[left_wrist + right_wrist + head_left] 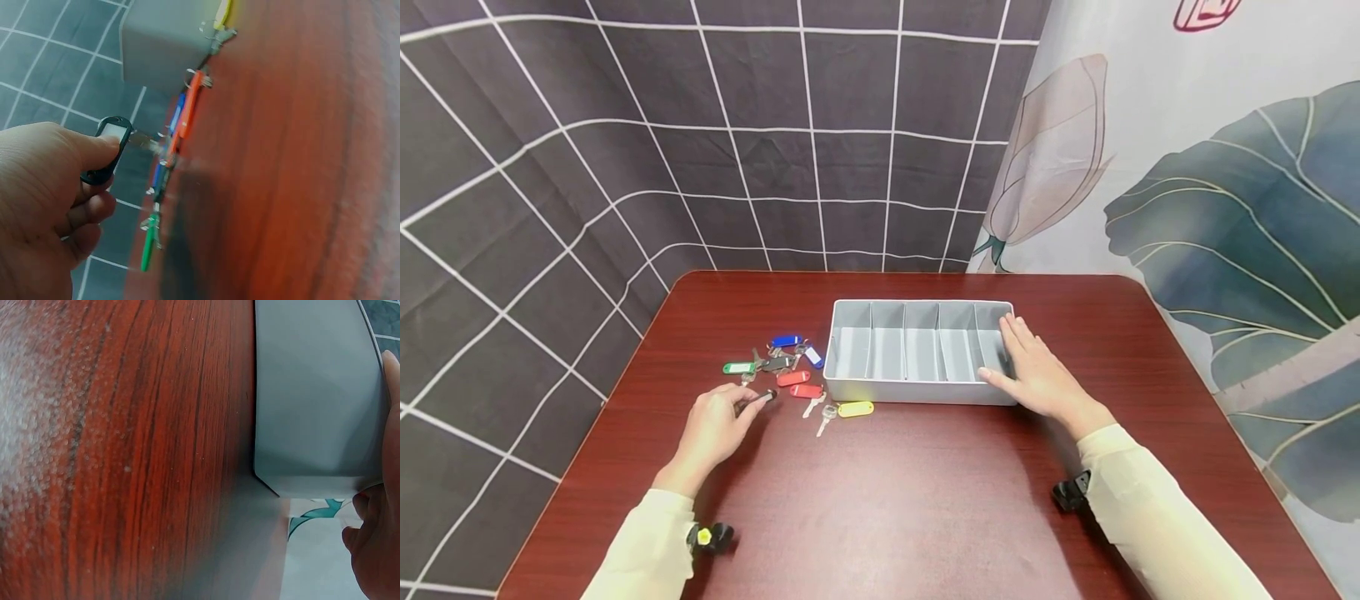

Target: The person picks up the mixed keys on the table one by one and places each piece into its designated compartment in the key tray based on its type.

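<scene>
In the head view my left hand is left of the tray, above the table by the pile of keys. Its thumb and fingers pinch a black key tag with a white label; a blurred metal piece shows beside it. Close by lie a green tag, a dark tag, blue tags, red tags and a yellow tag, several with keys. My right hand rests on the right end of the grey divided tray, fingers extended along the rim, thumb at the front edge.
The tray's several compartments hold nothing visible. It stands on a reddish-brown wooden table. Behind hang a dark gridded curtain and a floral curtain. Each wrist carries a small black camera.
</scene>
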The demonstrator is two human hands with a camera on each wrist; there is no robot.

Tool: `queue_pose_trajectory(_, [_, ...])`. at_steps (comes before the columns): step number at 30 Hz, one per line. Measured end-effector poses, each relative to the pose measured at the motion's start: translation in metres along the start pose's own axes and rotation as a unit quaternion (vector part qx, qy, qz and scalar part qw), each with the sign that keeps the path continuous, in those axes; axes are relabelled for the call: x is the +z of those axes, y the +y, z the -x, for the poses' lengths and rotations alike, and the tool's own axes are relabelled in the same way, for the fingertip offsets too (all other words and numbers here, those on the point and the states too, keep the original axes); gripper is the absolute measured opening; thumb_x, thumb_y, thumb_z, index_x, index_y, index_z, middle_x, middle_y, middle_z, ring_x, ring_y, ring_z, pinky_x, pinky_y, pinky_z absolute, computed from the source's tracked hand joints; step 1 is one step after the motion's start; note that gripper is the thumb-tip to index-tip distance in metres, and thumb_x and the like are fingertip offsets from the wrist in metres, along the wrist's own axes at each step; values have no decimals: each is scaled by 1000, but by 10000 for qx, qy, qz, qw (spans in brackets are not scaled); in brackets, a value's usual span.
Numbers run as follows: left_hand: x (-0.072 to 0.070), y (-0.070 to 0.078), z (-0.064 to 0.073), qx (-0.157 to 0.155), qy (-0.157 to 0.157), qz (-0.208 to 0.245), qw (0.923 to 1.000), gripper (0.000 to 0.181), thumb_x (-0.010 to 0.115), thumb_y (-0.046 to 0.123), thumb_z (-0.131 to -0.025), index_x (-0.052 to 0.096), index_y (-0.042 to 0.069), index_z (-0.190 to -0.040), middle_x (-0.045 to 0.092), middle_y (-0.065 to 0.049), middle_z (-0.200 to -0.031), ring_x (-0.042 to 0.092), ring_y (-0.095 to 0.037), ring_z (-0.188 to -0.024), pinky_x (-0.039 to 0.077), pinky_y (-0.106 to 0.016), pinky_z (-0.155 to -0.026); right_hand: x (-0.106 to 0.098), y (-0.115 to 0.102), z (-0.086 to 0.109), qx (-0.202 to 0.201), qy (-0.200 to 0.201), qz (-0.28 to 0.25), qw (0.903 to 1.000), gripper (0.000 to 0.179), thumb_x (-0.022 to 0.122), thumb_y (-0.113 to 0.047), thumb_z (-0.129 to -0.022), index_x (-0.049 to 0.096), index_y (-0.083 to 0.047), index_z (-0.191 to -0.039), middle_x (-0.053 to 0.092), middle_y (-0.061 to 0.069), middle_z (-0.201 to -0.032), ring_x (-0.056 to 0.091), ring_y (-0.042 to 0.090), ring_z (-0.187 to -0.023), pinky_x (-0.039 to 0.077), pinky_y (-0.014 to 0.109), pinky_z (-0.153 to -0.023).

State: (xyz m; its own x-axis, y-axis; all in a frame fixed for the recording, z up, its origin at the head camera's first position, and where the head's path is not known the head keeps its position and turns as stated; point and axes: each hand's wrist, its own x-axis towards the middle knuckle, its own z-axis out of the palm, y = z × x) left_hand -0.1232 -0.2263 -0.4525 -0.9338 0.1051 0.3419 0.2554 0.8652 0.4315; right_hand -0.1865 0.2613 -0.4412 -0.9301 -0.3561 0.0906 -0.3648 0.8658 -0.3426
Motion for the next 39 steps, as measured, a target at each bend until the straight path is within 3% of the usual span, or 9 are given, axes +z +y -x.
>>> queue_pose_trajectory(8, [-8, 11, -8, 571, 475, 155, 9971, 11, 80, 19, -78, 75, 12, -85, 68, 0, -79, 49, -13, -61, 44, -35, -58, -1, -1, 0, -1, 17, -26, 10000, 100, 53, -62, -88, 13, 3, -151, 11, 21, -158, 11, 37, -144, 17, 58, -110])
queue_pose_trajectory(22, [-28, 46, -30, 1029, 619, 441, 9918, 11, 80, 16, -79, 76, 11, -88, 66, 3, -75, 52, -13, -62, 44, -32, -57, 0, 0, 0, 31, 9, -54, 10000, 100, 53, -63, -88, 13, 5, -151, 10, 22, -158, 10, 37, -144, 17, 58, -110])
queue_pose_trajectory(31, [-34, 66, -45, 1266, 569, 723, 9877, 11, 77, 12, -81, 76, 9, -91, 68, 1, -80, 56, -13, -66, 47, -32, -60, 0, 1, 0, 40, 10, -49, 10000, 101, 52, -65, -88, 13, 4, -151, 11, 21, -158, 10, 37, -145, 17, 59, -110])
queue_pose_trajectory(39, [-34, 80, -55, 1285, 287, 919, 9870, 10, 75, 12, -83, 76, 9, -92, 68, 3, -81, 56, -12, -67, 47, -30, -61, 1, 1, 0, -12, 63, -61, 10000, 100, 52, -64, -88, 13, 5, -151, 11, 21, -158, 11, 38, -144, 17, 59, -110])
